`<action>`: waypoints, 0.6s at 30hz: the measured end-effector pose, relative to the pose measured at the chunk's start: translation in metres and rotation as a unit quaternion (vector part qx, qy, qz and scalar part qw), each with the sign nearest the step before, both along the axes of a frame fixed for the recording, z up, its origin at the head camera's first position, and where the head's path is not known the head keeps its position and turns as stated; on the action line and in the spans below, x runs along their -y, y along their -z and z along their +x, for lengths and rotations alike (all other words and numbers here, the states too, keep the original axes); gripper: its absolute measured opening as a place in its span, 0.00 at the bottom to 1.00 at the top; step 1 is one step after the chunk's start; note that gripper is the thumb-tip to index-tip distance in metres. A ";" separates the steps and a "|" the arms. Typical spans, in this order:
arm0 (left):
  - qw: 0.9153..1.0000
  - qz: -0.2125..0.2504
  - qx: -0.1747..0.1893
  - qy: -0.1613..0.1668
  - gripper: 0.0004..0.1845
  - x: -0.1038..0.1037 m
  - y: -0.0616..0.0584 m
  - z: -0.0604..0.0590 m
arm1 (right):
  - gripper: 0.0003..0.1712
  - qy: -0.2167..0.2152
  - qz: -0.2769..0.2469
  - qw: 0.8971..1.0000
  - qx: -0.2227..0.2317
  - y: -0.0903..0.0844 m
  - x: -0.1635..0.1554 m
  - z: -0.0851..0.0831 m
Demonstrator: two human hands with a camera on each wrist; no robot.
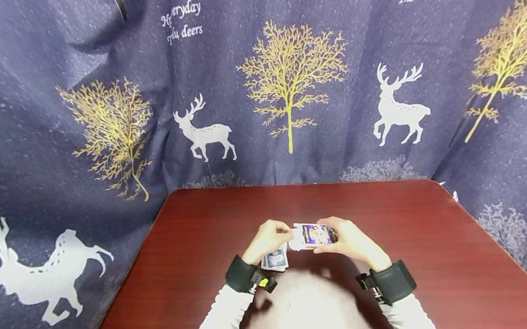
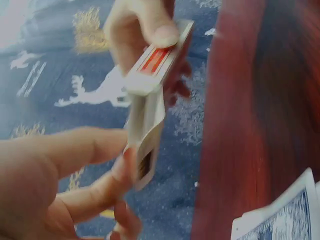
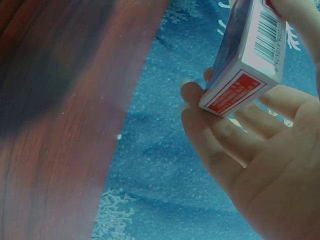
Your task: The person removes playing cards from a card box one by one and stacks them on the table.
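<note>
A small playing-card box is held above the table, its printed face up in the head view. My right hand grips its far end between thumb and fingers; a barcode and a red label show on the box in the right wrist view. At the other end, my left hand pinches the white flap with thumb and fingertips. The left wrist view looks into the open mouth of the box. Beneath the left hand lies a loose stack of playing cards, patterned backs up, partly hidden by that hand.
The red-brown wooden table ends at a far edge against a blue curtain printed with deer and trees. Black straps with cameras sit on both wrists. A bright pale patch shows at the near edge.
</note>
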State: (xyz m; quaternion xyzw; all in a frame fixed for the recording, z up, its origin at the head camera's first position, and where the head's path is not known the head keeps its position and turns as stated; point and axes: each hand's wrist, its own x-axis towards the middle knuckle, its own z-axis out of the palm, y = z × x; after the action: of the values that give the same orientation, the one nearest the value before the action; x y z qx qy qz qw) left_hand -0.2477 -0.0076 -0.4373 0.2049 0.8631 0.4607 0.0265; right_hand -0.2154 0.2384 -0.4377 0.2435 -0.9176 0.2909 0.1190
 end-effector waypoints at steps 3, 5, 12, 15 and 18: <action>1.000 -0.010 -0.016 -0.010 0.08 -0.009 -0.001 0.004 | 0.37 -0.004 0.004 1.000 -0.009 -0.003 0.002 0.002; 0.999 -0.020 -0.031 -0.016 0.08 -0.013 0.000 0.004 | 0.37 -0.007 0.008 1.000 -0.015 -0.003 0.004 0.002; 0.998 -0.040 -0.051 -0.025 0.07 -0.017 -0.002 0.007 | 0.36 -0.011 0.012 0.999 -0.030 -0.002 0.006 0.001; 0.997 -0.054 -0.054 -0.033 0.07 -0.017 -0.003 0.008 | 0.37 -0.014 0.010 0.999 -0.032 -0.003 0.007 0.002; 0.997 -0.058 -0.047 -0.034 0.08 -0.018 -0.004 0.009 | 0.38 -0.015 0.010 0.999 -0.033 -0.003 0.007 0.003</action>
State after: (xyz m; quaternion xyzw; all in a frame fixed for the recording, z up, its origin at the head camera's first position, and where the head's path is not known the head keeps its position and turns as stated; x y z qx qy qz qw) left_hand -0.2390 0.0100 -0.4336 0.1952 0.8950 0.4007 -0.0180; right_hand -0.2125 0.2310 -0.4346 0.2681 -0.9122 0.2753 0.1422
